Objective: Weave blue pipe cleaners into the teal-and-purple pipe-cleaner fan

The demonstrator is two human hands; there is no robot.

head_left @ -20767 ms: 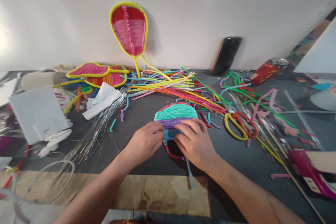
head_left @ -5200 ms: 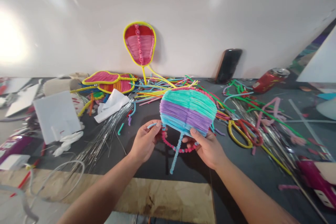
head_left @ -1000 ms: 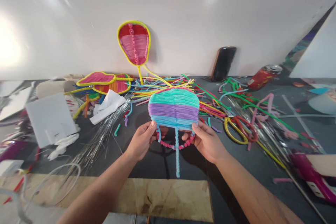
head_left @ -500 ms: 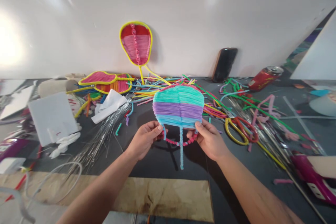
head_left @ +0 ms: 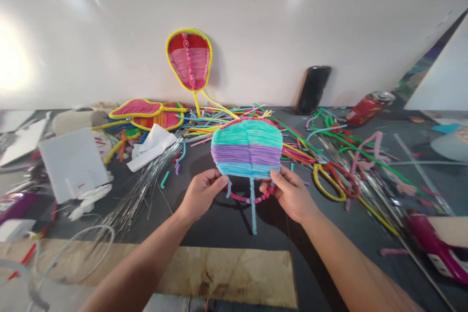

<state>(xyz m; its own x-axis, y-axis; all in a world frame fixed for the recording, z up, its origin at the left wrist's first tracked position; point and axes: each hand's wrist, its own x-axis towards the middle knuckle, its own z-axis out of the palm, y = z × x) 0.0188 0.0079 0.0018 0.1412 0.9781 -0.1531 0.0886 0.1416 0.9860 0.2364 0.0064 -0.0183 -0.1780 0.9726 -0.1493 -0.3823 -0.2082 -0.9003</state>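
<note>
Noted stained tan board (head_left: 234, 273) along near edge of dark bench (head_left: 215, 235). Found left hand (head_left: 203, 192) curled, pinching lower left corner of striped pipe-cleaner fan (head_left: 246, 148) beside loose blue end (head_left: 229, 188); found right hand (head_left: 292, 195) part-closed, thumb in front and fingers behind lower right corner. Found fan held between both above bench, with twisted blue stem (head_left: 253, 209) hanging past unfilled lower red rim (head_left: 239, 199). Judged in hand: checking or straightening of rows. Judged to need next: steady grip and neat tucking of loose end. Further back, noted scissors (head_left: 331, 183) to right, silver wires (head_left: 131, 204) to left, piled pipe cleaners (head_left: 203, 130) behind, then yellow-edged pink fan (head_left: 190, 61) standing before white wall (head_left: 256, 9).
</note>
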